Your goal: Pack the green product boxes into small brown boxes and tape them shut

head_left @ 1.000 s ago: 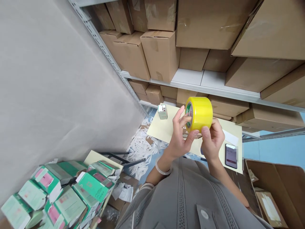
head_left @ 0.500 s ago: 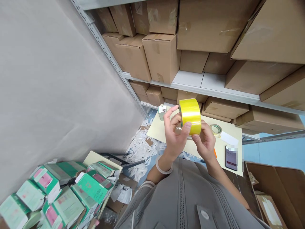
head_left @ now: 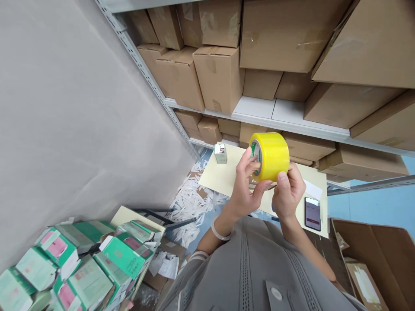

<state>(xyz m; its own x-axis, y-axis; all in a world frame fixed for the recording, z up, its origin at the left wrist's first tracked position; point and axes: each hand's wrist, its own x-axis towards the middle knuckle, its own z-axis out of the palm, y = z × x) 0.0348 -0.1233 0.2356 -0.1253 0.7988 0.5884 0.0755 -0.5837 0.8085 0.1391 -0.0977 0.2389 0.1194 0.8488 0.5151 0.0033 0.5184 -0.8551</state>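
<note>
A wide roll of yellow packing tape [head_left: 275, 155] is held up over the table between both hands. My left hand [head_left: 248, 183] grips it from the left, with fingers in the cardboard core and the thumb below. At the roll's lower right, my right hand [head_left: 288, 190] is closed, its thumb pressed against the tape's edge. Under the hands lies the cream tabletop [head_left: 212, 175]. A small pale green box [head_left: 221, 154] stands on its left part, a phone [head_left: 313, 214] and a white paper slip [head_left: 313, 189] on its right.
Shelves packed with cardboard boxes [head_left: 217, 77] rise behind the table. Green and white cartons [head_left: 125, 255] are piled at lower left beside the grey wall [head_left: 81, 108]. Paper strips [head_left: 191, 196] litter the floor. A large open carton [head_left: 376, 242] stands at lower right.
The tape roll has moved right and turned, so its core now faces left in view. Both hands moved right with it; my right thumb has come up onto the roll's edge.
</note>
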